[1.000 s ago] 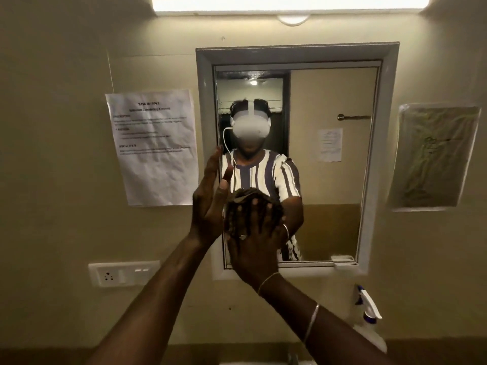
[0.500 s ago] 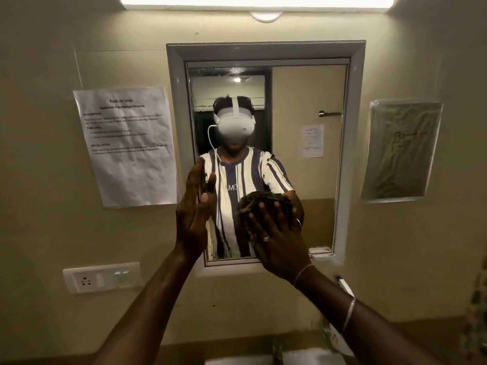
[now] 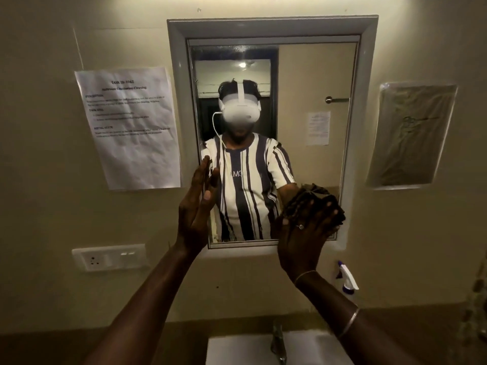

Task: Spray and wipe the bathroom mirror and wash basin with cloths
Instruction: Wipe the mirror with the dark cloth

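Observation:
The framed mirror [image 3: 313,75] hangs on the wall straight ahead. My right hand [image 3: 303,235] presses a bunched dark cloth [image 3: 311,197] flat against the mirror's lower right corner. At the mirror's lower left edge my left hand [image 3: 196,206] is raised with fingers straight and apart, holding nothing. The white wash basin [image 3: 237,349] shows at the bottom with its tap [image 3: 278,343] partly behind my right forearm. A white spray bottle [image 3: 347,279] with a blue nozzle stands to the right, below the mirror.
A printed paper sheet [image 3: 131,125] is taped left of the mirror. A plastic sleeve [image 3: 413,135] hangs on the wall at the right. A white socket and switch plate [image 3: 108,256] sits low on the left wall.
My right hand has slid the cloth rightward across the lower mirror to its right corner. The view has tilted down, so the basin now shows. My left hand stays by the mirror's left edge.

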`<state>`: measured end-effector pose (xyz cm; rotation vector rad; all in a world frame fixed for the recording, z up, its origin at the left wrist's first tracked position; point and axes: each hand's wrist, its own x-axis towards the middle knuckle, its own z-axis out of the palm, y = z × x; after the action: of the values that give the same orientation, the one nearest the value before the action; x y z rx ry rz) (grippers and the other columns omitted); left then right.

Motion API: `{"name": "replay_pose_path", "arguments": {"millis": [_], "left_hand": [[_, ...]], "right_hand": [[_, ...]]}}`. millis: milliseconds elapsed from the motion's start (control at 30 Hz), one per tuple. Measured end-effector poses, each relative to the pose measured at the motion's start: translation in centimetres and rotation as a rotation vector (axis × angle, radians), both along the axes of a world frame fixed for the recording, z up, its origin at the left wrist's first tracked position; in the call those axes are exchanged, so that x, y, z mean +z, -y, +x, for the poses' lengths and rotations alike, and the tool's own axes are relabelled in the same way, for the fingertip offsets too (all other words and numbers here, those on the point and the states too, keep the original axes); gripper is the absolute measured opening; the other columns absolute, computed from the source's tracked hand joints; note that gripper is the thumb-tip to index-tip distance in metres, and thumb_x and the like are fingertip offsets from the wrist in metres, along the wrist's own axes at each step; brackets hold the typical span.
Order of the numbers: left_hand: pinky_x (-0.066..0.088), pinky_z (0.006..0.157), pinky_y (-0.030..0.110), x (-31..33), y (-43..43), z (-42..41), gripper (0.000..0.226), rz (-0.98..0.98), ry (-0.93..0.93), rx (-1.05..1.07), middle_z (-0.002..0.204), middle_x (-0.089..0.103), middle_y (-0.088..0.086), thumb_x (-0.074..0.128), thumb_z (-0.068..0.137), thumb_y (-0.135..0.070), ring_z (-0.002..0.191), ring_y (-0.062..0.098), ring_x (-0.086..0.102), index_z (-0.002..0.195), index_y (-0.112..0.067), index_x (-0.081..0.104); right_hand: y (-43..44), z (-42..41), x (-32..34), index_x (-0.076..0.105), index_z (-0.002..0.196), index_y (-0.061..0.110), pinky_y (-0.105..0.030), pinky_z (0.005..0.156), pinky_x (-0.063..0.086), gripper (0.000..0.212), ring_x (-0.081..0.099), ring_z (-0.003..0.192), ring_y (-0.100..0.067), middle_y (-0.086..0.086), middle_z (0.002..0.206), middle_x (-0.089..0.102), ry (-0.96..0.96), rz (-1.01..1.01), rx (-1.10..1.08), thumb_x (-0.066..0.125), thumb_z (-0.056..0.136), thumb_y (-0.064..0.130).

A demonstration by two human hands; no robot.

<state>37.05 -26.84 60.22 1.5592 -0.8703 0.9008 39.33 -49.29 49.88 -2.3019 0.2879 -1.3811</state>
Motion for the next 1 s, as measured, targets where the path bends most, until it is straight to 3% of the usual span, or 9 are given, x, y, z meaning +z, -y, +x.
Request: {"name": "replay_pose_path", "arguments": {"millis": [167,267,400,600,767,900,1000], "left_hand": [[0.032,0.120,0.021,-0.3,-0.2,-0.9,0.054,-0.021,-0.023,-0.029,0.163,0.036,0.018,0.032,0.103,0.000,0.151,0.008,0.037,0.156,0.010,0.027],[0.032,0.119,0.019,-0.5,-0.3,-1.1,0.053,-0.033,-0.049,-0.030,0.163,0.038,0.012,0.030,0.104,0.000,0.152,0.008,0.036,0.156,0.009,0.028],[0.029,0.125,0.033,-1.0,-0.6,-0.8,0.053,-0.042,-0.068,0.004,0.164,0.039,0.009,0.031,0.105,-0.006,0.155,0.017,0.033,0.157,0.005,0.031],[0.026,0.128,0.047,-1.4,-0.6,-0.7,0.054,-0.046,-0.092,0.046,0.165,0.038,0.008,0.029,0.106,-0.013,0.156,0.019,0.031,0.159,0.000,0.031],[0.026,0.125,0.059,-1.5,-0.1,-0.4,0.055,-0.051,-0.061,0.054,0.166,0.036,0.012,0.026,0.105,-0.010,0.156,0.025,0.031,0.158,0.003,0.029],[0.027,0.125,0.059,-1.7,0.4,-0.3,0.055,-0.089,-0.069,0.048,0.165,0.038,0.012,0.026,0.105,-0.013,0.155,0.025,0.032,0.159,0.000,0.030],[0.030,0.126,0.041,-1.6,1.1,-0.5,0.054,-0.103,-0.059,0.050,0.164,0.038,0.013,0.027,0.105,-0.010,0.155,0.022,0.033,0.158,0.003,0.030]], "right_hand": [[-4.2,0.3,-1.7,0.001,0.162,0.004,-0.076,0.116,0.014,0.082,-0.003,0.152,-0.056,-0.032,0.166,-0.004,-0.008,-0.093,0.126,0.041,0.105,0.047],[-7.1,0.1,-2.6,0.000,0.163,0.009,-0.076,0.118,0.007,0.083,-0.005,0.154,-0.052,-0.027,0.168,-0.007,0.000,-0.233,0.244,0.043,0.103,0.047],[-10.3,0.3,-2.7,0.014,0.163,0.012,-0.071,0.120,-0.005,0.073,-0.007,0.154,-0.051,-0.024,0.169,-0.003,-0.027,-0.443,0.373,0.045,0.104,0.041],[-11.2,0.8,-3.2,0.013,0.164,0.020,-0.072,0.120,0.010,0.069,-0.003,0.157,-0.042,-0.012,0.172,0.003,-0.054,-0.660,0.505,0.045,0.106,0.041],[-5.3,1.3,-4.1,0.016,0.164,0.026,-0.064,0.125,0.009,0.064,0.001,0.159,-0.033,-0.005,0.172,0.008,-0.058,-1.063,0.576,0.042,0.106,0.038],[0.0,0.8,-4.8,0.021,0.163,0.025,-0.065,0.123,0.015,0.065,0.009,0.158,-0.035,-0.005,0.171,0.014,-0.010,-1.034,0.493,0.047,0.104,0.036],[3.7,0.2,-6.3,0.027,0.161,0.022,-0.070,0.120,0.017,0.066,0.013,0.156,-0.040,-0.009,0.170,0.018,-0.021,-0.922,0.407,0.053,0.101,0.034]]}}
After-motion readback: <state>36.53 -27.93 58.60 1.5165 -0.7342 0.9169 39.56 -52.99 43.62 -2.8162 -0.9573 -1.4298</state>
